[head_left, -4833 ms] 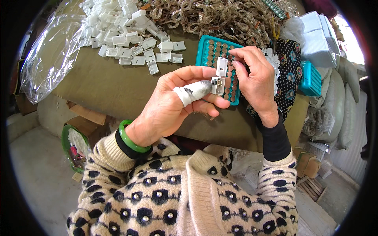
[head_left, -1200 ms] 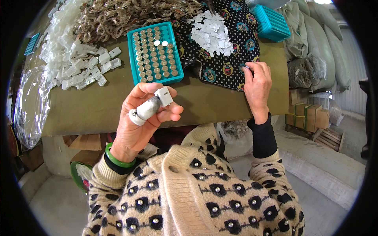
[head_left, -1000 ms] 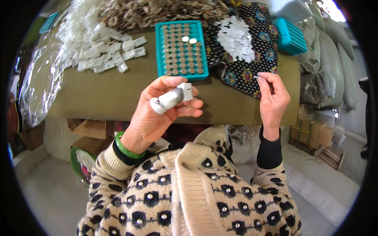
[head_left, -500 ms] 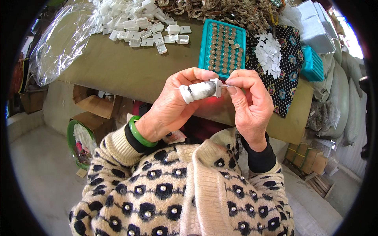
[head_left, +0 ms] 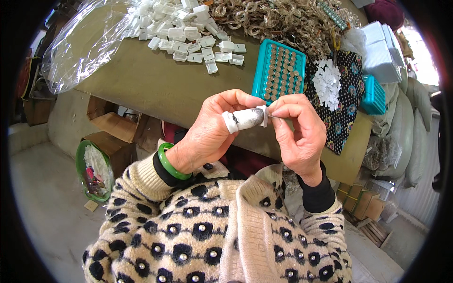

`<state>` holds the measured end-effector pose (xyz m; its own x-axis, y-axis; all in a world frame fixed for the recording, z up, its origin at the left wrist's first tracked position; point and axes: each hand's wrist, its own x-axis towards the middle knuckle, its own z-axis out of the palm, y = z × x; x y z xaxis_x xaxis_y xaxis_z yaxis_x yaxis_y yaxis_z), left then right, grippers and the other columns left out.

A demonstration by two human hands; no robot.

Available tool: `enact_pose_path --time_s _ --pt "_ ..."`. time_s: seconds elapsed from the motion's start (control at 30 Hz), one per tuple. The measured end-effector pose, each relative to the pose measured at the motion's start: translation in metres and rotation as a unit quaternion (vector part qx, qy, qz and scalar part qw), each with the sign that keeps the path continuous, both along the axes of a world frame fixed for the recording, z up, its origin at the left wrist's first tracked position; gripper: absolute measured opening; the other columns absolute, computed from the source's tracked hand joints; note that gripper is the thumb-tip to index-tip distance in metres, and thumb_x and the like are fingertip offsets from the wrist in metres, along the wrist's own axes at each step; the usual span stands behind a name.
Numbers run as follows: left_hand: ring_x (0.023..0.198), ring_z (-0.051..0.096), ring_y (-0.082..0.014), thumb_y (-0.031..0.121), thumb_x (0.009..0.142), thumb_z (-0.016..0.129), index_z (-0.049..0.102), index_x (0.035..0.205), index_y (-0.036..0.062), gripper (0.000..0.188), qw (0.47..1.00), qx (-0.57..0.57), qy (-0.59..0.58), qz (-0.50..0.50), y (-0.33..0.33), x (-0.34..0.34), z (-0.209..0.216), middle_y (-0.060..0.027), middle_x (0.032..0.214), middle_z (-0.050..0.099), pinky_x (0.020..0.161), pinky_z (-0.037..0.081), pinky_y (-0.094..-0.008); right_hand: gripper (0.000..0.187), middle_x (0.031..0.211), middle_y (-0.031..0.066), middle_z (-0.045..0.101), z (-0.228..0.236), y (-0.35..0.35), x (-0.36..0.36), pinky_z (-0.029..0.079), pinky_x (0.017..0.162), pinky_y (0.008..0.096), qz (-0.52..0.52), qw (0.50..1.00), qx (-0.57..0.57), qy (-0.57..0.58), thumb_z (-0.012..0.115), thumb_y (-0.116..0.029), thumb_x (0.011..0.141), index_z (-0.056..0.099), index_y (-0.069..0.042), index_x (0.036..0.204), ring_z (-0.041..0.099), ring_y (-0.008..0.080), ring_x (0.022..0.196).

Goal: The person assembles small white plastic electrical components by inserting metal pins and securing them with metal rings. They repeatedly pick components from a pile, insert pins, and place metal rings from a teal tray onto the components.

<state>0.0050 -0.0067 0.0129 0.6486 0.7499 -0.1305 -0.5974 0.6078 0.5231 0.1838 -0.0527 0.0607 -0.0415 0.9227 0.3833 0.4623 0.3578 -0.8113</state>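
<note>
Centrally, just below the middle of the frame, the two hands meet. The left hand [head_left: 207, 134] is closed around a small white plastic piece [head_left: 262, 116], its taped forefinger lying along it. The right hand [head_left: 297, 134] pinches the same piece from the right with thumb and fingertips, so both hands are clamped on it, touching. A green bangle [head_left: 171, 162] circles the left wrist. Above the hands, on the olive worktop [head_left: 155, 85], stands a teal tray [head_left: 279, 73] filled with round metal discs. Right of it lies a heap of white bits [head_left: 326, 82] on dark patterned cloth. Loose white plastic housings [head_left: 188, 33] spread across the upper left, beside a clear plastic bag [head_left: 85, 47].
</note>
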Motion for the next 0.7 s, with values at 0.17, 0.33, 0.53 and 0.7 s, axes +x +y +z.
enact_pose_path --time_s 0.17,0.33,0.53,0.7 --pt "0.098 0.067 -0.0140 0.010 0.087 0.075 0.066 0.107 0.0043 0.023 0.998 0.041 0.046 0.031 0.001 -0.001 -0.003 -0.0056 0.106 0.069 0.090 0.055 -0.0299 0.021 0.090 0.0140 0.059 -0.001 0.014 -0.014 0.052 0.064 0.0353 0.013 0.983 0.115 -0.140 0.063 0.013 0.077 0.059 0.000 0.093 0.062 0.0291 0.076" --pt "0.100 0.069 -0.0217 0.011 0.093 0.068 0.063 0.112 0.0043 0.021 0.999 -0.004 -0.042 0.013 0.015 -0.019 -0.001 -0.0109 0.109 0.069 0.087 0.060 -0.0400 0.018 0.086 0.0130 0.060 0.011 0.044 -0.014 0.051 0.064 0.0373 0.097 0.985 0.045 -0.136 0.064 0.009 0.079 0.059 -0.001 0.094 0.062 0.0305 0.074" --pt "0.091 0.072 -0.0274 0.014 0.098 0.062 0.060 0.117 0.0036 0.021 0.998 -0.044 -0.015 0.053 0.033 -0.037 -0.003 -0.0203 0.116 0.067 0.075 0.063 -0.0367 0.015 0.090 0.0148 0.061 0.001 0.118 -0.021 0.051 0.069 0.0406 0.057 0.955 0.095 -0.274 0.060 0.002 0.084 0.063 0.001 0.099 0.063 0.0331 0.080" --pt "0.084 0.073 -0.0274 0.005 0.096 0.061 0.061 0.114 0.0004 0.019 0.993 -0.030 0.018 0.111 0.041 -0.052 -0.014 -0.0218 0.105 0.070 0.068 0.063 -0.0349 0.007 0.084 0.0136 0.058 -0.016 0.133 -0.042 0.053 0.066 0.0406 0.088 0.930 0.109 -0.341 0.063 -0.007 0.083 0.060 -0.001 0.081 0.064 0.0303 0.077"
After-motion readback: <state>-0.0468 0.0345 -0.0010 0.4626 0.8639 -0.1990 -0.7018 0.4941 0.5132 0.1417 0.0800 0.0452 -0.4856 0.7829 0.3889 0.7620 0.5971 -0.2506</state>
